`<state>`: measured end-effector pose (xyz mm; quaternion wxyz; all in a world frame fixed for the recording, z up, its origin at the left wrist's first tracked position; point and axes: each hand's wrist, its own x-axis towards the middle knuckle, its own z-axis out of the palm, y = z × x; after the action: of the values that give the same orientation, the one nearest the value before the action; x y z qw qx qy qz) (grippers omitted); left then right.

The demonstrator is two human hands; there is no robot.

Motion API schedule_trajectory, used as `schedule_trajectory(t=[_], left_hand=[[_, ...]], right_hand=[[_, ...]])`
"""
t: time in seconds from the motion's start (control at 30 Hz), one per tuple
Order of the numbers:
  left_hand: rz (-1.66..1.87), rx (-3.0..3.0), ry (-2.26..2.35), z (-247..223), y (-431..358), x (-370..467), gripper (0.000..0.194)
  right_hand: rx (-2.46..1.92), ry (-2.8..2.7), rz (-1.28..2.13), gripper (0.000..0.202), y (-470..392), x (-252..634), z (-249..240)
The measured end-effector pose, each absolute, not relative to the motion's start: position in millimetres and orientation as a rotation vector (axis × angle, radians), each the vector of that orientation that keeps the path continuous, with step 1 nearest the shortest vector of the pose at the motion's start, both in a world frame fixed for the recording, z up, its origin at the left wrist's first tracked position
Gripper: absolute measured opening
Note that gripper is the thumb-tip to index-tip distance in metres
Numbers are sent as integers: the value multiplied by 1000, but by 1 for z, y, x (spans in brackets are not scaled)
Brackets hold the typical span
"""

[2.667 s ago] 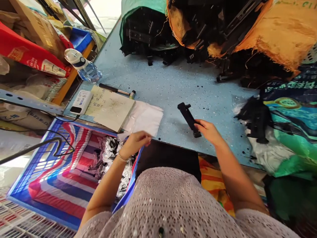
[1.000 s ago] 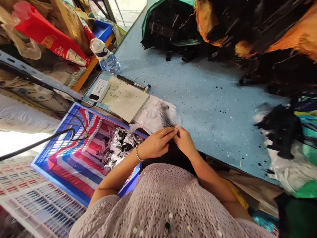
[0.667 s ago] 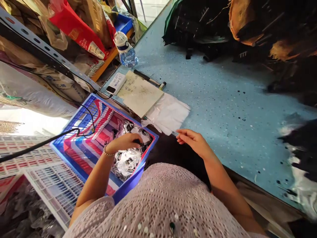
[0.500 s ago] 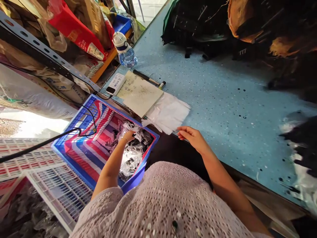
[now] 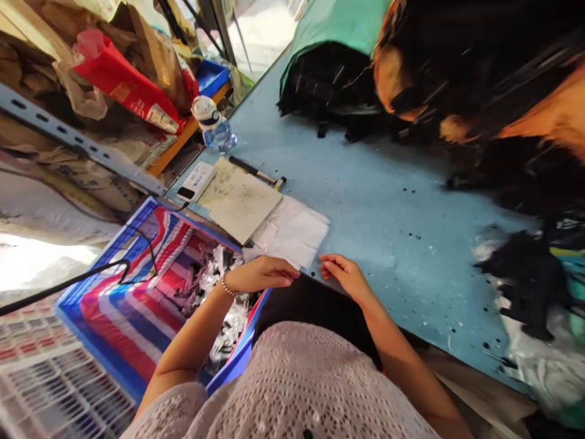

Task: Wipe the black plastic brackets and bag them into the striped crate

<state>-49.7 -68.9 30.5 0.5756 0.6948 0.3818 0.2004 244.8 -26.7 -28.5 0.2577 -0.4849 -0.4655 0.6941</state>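
Note:
My left hand (image 5: 265, 273), with a beaded bracelet at its wrist, is over the near edge of the stacked clear bags (image 5: 299, 231); its fingers are together and nothing shows in them. To its right, my right hand (image 5: 342, 272) hangs at the table edge, fingers curled with thumb and fingertips close; I cannot make out anything held. The bags lie partly under a beige board (image 5: 240, 201). Below my left forearm, small plastic-wrapped items (image 5: 228, 329) fill part of a blue crate (image 5: 107, 366) lined with striped cloth.
A hammer-like tool (image 5: 258, 172), a white device (image 5: 196, 182) and a water bottle (image 5: 219, 131) are on the blue table (image 5: 365, 201). Dark bundles (image 5: 333, 79) stand at its far side. Black pieces and plastic (image 5: 525, 286) lie at the right. A black cable crosses the crate.
My left hand has come up out of the crate to the table edge, near my right hand. The view has turned to the right.

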Motion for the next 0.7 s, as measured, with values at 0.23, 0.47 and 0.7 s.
schedule_trajectory(t=[0.23,0.47,0.7], left_hand=[[860,1949,1347,39,144,18,48],[1191,1964,1486,94,317,65,57],[1550,1860,1522,165,419,102,73]], right_hand=[[-1348,-1477,1330,33,68,292,-19],[-1396,-1722,188,44,244,376,88],[-1813,-1653,-439,66,397,435,190]])
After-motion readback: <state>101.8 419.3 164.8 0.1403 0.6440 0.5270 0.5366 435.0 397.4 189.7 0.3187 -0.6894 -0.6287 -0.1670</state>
